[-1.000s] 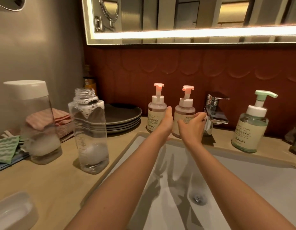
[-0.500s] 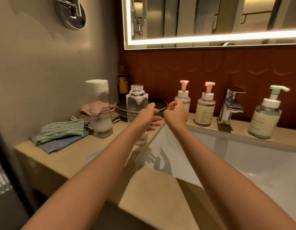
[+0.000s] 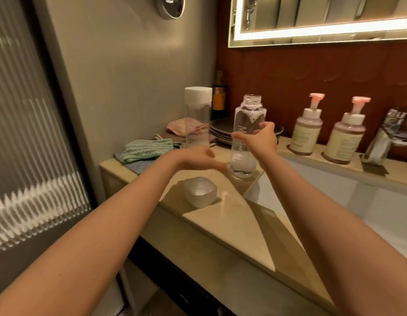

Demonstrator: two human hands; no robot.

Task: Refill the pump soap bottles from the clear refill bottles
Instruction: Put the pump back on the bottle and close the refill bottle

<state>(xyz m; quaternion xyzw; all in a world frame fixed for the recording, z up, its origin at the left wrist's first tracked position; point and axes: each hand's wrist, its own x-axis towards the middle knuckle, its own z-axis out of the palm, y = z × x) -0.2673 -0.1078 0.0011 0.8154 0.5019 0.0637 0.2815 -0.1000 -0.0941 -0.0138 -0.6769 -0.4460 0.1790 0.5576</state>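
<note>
Right hand (image 3: 264, 139) wraps the middle of the uncapped refill bottle (image 3: 243, 160), which stands upright, mouth up, on the counter (image 3: 232, 224) by the sink (image 3: 312, 185) corner. Left hand (image 3: 198, 159), fingers loosely straight, holds nothing near its base. A frosted cap (image 3: 199, 192) lies in front, a capped bottle (image 3: 198, 117) and plates (image 3: 220, 131) stand behind, and two pump bottles (image 3: 308, 131) stand to the right.

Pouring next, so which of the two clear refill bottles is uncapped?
The uncapped bottle is the one the right hand grips, beside the sink: bare threaded neck. The other bottle wears a white cap.
</note>
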